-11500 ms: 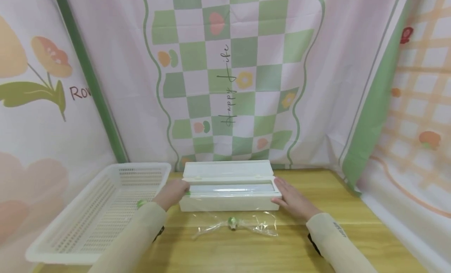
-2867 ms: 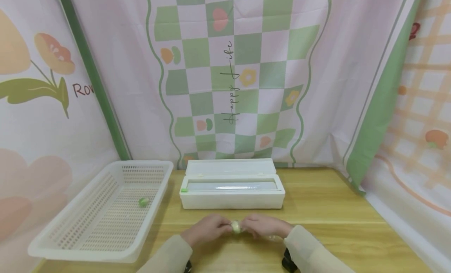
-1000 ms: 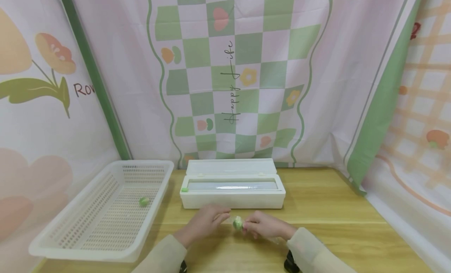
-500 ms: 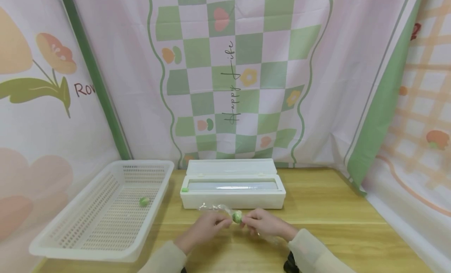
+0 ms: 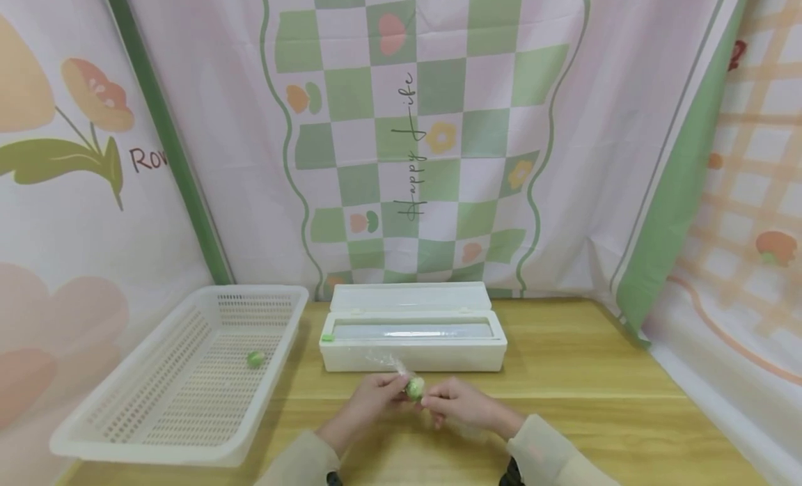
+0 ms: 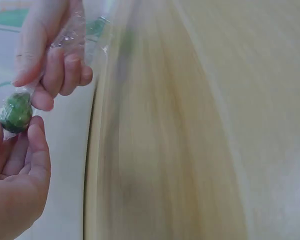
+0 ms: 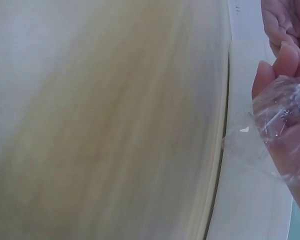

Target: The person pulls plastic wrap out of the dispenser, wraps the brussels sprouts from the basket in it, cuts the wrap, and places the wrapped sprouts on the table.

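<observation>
A small green sprout (image 5: 415,388) sheathed in clear film (image 5: 388,361) is at lower centre. The left hand (image 5: 368,404), apart from it a second ago, now grips it; the right hand (image 5: 465,404) pinches the film's gathered end, so the wrapping seems nearly closed. Above stands a white box (image 5: 426,358), lid raised; at lower left, a white basket (image 5: 150,455) holds a second sprout (image 5: 255,359).

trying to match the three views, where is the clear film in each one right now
Head: below centre, the clear film sticks up past the left hand, overlapping the white box in the picture.
Left wrist: upper left, beside the right hand and around the green sprout.
Right wrist: at the right edge, about mid-height, over the right hand.
Shared landmark: the right hand, visible in all three.
</observation>
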A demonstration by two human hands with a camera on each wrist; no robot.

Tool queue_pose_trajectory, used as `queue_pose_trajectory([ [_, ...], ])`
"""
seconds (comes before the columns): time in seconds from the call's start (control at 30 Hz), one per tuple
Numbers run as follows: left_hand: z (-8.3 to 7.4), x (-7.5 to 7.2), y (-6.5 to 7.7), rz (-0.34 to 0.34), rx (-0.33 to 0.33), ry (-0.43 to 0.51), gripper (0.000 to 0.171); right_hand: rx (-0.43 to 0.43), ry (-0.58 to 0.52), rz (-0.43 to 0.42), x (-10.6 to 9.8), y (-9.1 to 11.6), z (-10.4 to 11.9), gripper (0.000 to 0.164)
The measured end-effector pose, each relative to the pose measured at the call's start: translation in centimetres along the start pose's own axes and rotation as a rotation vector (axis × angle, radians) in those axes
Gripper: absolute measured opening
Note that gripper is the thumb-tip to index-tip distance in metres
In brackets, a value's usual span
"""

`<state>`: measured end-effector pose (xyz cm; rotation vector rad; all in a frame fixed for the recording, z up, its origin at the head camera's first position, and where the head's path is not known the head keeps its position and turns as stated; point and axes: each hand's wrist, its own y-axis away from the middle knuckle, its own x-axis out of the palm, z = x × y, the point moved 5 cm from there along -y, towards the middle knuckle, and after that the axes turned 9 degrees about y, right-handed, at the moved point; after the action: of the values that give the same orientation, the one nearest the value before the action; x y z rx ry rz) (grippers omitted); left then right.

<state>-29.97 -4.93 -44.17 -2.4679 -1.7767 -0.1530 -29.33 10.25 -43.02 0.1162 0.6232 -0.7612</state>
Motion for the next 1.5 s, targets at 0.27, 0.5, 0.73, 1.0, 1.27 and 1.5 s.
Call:
queue_pose_trajectory([
  [0.27,0.3,-0.1,0.2,0.008,-0.038,0.057,0.036,0.003,0.035,-0.002,0.3,0.1,0.0,0.026],
  [0.5,0.9,-0.7,0.0,0.016,-0.067,0.085,0.038,0.052,0.002,-0.021,0.1,0.3,0.1,0.033],
  [0.73,1.1,-1.2,-0.2,0.019,-0.086,0.139,0.037,0.004,-0.065,-0.084,-0.4,0.4,0.2,0.017],
  [1.0,0.9,-1.6,-0.2,0.018,-0.096,0.156,0.037,-0.065,-0.186,-0.02,-0.3,0.4,0.1,0.013],
  [1.27,1.0,-1.6,-0.2,0.022,-0.107,0.145,0.037,-0.161,-0.142,-0.006,-0.3,0.4,0.2,0.022],
  [1.5,1.3,-1.7,-0.3,0.015,-0.119,0.142,0.036,-0.181,-0.111,-0.035,-0.1,0.2,0.3,0.019],
])
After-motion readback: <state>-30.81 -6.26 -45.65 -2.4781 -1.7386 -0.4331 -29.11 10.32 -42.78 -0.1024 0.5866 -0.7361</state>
